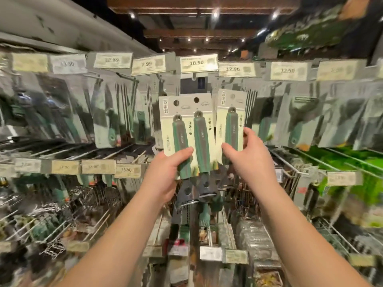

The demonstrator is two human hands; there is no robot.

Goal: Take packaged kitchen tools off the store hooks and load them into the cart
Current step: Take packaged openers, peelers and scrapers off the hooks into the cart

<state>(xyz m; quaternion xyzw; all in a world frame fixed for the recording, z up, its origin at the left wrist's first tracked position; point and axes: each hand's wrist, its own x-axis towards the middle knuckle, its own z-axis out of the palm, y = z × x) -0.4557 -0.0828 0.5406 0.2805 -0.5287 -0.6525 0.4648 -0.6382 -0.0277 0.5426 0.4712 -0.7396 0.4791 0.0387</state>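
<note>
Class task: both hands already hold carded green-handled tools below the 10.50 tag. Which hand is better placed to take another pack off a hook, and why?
Probably the right hand: it pinches a single pack, while the left hand grips two overlapping packs. Neither is free, so unloading first looks wiser.

We stood in a shop aisle: rows of carded kitchen tools hung from wire hooks, each row topped by printed price tags reading 7.99, 10.50, 12.90. Spotlights shone from a dark beamed ceiling above the shelving.
</note>
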